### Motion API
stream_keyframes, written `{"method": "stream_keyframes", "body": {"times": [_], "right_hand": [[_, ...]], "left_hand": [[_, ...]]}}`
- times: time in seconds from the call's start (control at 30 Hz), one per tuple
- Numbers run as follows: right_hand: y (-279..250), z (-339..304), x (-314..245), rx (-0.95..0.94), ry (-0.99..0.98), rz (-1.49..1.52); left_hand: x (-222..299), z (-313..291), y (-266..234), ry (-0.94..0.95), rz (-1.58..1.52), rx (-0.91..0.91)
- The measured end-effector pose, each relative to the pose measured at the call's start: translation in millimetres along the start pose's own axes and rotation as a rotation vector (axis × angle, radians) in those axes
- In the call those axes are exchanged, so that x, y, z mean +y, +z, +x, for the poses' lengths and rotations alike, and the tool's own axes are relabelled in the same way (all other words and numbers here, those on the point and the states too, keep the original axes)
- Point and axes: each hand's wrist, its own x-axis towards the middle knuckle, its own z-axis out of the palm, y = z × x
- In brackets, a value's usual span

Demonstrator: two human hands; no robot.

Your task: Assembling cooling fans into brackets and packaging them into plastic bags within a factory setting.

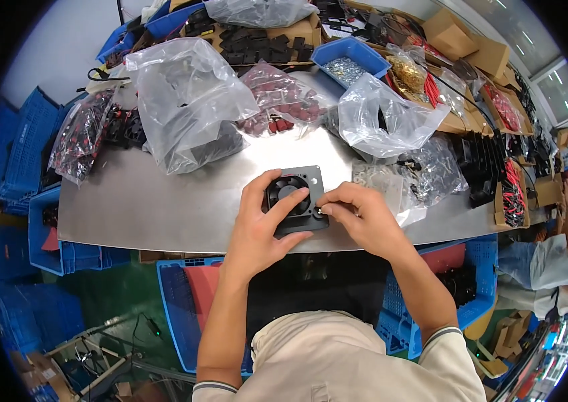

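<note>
Bench: bare steel sheet, front edge toward the person, rear half buried in stock. Blue crates stacked off the left end, 1 more blue crate under the front edge.

Rear-left of the bench: big clear bag with dark parts inside. Just right of it, bag of red parts. Rear-right: another clear bag, puffed up, dark part showing through. Behind that, blue bin of small silver hardware. Small clear packets lie right of centre, just beside the right hand.

Black square fan sits flat near the front edge, roughly mid-bench, round opening facing up.

Left hand: half-curled, thumb and fingers bracketing the fan's left and lower sides, steadying it.

Right hand: fingers pinched together at the fan's lower-right corner, touching it. Can't tell whether anything small sits in the pinch.

Another person's sleeve at the far right, off the bench.
</note>
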Motion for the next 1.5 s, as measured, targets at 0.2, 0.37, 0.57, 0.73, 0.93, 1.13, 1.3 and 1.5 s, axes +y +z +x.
{"method": "stream_keyframes", "body": {"times": [0.2, 0.37, 0.57, 0.73, 0.93, 1.13, 1.3, 1.5], "right_hand": [[3.4, 5.9, -8.1, 0.005, -0.046, -0.084], [3.9, 6.5, -5.2, 0.003, -0.047, -0.088], [3.0, 6.1, -8.9, -0.020, -0.052, -0.128], [2.9, 6.4, -7.5, -0.027, -0.036, -0.107], [0.3, 5.8, -6.2, -0.037, -0.021, -0.108], [0.7, 4.7, -6.6, -0.033, -0.031, -0.084], [2.2, 4.7, -8.0, -0.005, -0.041, -0.081], [-2.0, 2.3, -8.2, 0.058, -0.151, -0.153]], "left_hand": [[-5.4, -1.4, -0.7, 0.005, 0.001, 0.005], [-4.3, -1.1, -0.4, 0.017, -0.004, 0.001], [-4.0, -2.5, -0.3, 0.012, -0.006, -0.003], [-4.1, -1.8, -0.8, 0.019, 0.010, -0.007], [-2.6, -1.5, 2.0, -0.018, -0.055, 0.014], [-2.0, -1.7, 1.5, -0.019, -0.041, 0.002], [-4.3, -2.3, 3.0, -0.022, -0.044, 0.006], [-3.5, 1.9, 3.0, -0.020, -0.038, 0.003]]}}
